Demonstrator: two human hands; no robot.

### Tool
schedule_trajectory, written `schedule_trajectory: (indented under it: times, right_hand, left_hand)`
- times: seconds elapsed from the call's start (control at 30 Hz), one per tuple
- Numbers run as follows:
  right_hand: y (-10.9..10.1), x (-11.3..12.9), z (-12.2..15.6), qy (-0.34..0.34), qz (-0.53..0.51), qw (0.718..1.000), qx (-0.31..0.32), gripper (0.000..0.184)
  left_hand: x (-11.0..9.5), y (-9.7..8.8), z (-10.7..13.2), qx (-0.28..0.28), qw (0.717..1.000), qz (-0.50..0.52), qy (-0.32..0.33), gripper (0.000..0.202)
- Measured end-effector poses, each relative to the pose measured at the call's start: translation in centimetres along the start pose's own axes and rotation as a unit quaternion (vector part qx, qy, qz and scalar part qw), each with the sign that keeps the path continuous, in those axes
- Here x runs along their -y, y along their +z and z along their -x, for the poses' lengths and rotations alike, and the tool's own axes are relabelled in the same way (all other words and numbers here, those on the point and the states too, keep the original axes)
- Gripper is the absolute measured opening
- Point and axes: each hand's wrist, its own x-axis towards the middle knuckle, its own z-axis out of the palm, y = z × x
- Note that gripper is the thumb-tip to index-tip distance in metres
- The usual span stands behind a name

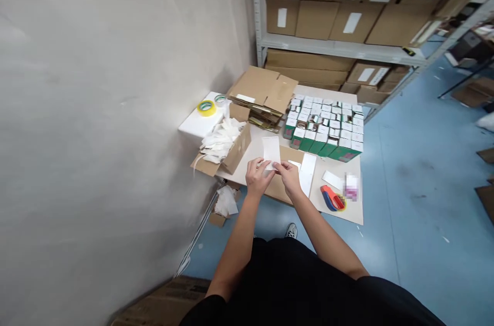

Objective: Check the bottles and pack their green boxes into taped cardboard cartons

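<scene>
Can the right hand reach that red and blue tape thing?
Probably yes: the red and blue tape dispenser lies uncovered to the right of the right hand, and nothing tall stands between. But that hand holds the white paper, so it may need to let go first.

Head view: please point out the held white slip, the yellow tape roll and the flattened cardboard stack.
Held white slip (271, 149): head view, on the middle of its flat face.
Yellow tape roll (207, 112): head view, on its yellow outer side.
Flattened cardboard stack (255, 84): head view, on its top sheet.
</scene>
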Motion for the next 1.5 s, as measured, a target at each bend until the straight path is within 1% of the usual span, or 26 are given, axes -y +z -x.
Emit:
schedule_trajectory:
  times: [0.07, 0.1, 0.13, 0.17, 0.23, 0.27, 0.3, 0.33, 0.37, 0.43, 0.5, 0.63, 0.7, 0.8, 0.97, 1.1, 1.23, 1.5]
  right_hand:
    - [-3.0, 0.0, -0.6, -0.004, -0.005, 0.998, -0.057, 0.034]
    - [-4.3, -0.2, -0.8, -0.006, -0.005, 0.997, -0.072, 0.033]
    - [-5.5, -0.4, -1.0, -0.005, -0.006, 0.997, -0.078, 0.032]
    - [-6.5, -0.6, -1.1, -0.003, -0.006, 0.997, -0.076, 0.032]
    - [-8.1, -1.4, -1.1, 0.008, -0.009, 0.998, -0.068, 0.033]
    - [-8.7, -1.9, -1.0, 0.015, -0.010, 0.998, -0.067, 0.034]
    - [-9.1, -2.4, -1.0, 0.023, -0.010, 0.997, -0.067, 0.035]
    - [-9.5, -3.0, -0.9, 0.031, -0.007, 0.997, -0.069, 0.036]
    - [-9.8, -3.7, -0.9, 0.035, 0.000, 0.997, -0.075, 0.037]
    - [-10.3, -5.1, -1.1, 0.035, 0.025, 0.994, -0.099, 0.039]
    - [-10.7, -6.4, -1.5, 0.034, 0.055, 0.991, -0.120, 0.040]
    - [-11.5, -8.8, -1.9, 0.056, 0.148, 0.980, -0.117, 0.038]
    - [-11.9, -9.8, -1.8, 0.067, 0.195, 0.968, -0.142, 0.038]
    - [-12.1, -11.5, -1.0, 0.076, 0.242, 0.951, -0.177, 0.048]
    - [-11.5, -15.2, 1.2, 0.108, 0.337, 0.905, -0.235, 0.033]
    - [-10.8, -17.5, 2.8, 0.120, 0.376, 0.878, -0.270, 0.030]
    - [-10.7, -18.4, 3.4, 0.128, 0.406, 0.864, -0.269, 0.027]
    - [-10.5, -18.0, 2.9, 0.180, 0.465, 0.827, -0.260, 0.026]
  left_hand:
    - [-1.3, 2.6, 0.3, 0.063, 0.997, 0.042, -0.001, 0.037]
    - [-1.8, 3.9, 0.6, 0.078, 0.994, 0.074, -0.021, 0.041]
    - [-2.1, 5.1, 0.9, 0.079, 0.989, 0.111, -0.060, 0.042]
    - [-2.3, 6.3, 1.2, 0.068, 0.979, 0.152, -0.116, 0.039]
    - [-2.4, 8.3, 1.8, 0.049, 0.941, 0.239, -0.236, 0.034]
    - [-2.3, 9.0, 2.0, 0.052, 0.917, 0.278, -0.280, 0.034]
    - [-2.1, 9.6, 2.2, 0.063, 0.898, 0.310, -0.307, 0.034]
    - [-1.8, 10.0, 2.2, 0.078, 0.884, 0.333, -0.319, 0.035]
    - [-1.4, 10.3, 2.3, 0.093, 0.876, 0.345, -0.323, 0.035]
    - [-0.8, 10.7, 2.4, 0.111, 0.874, 0.344, -0.324, 0.033]
    - [-0.2, 11.0, 2.6, 0.123, 0.879, 0.326, -0.327, 0.029]
    - [0.8, 11.6, 4.1, 0.143, 0.899, 0.259, -0.324, 0.020]
    - [1.3, 11.8, 5.3, 0.161, 0.905, 0.225, -0.323, 0.017]
    - [2.1, 11.9, 7.6, 0.199, 0.903, 0.192, -0.328, 0.015]
    - [3.6, 11.9, 11.0, 0.251, 0.899, 0.144, -0.327, 0.011]
    - [4.3, 11.6, 12.5, 0.290, 0.894, 0.135, -0.314, 0.008]
    - [4.5, 11.5, 12.8, 0.325, 0.886, 0.100, -0.316, 0.008]
    - [4.0, 11.6, 12.0, 0.393, 0.873, 0.028, -0.288, 0.008]
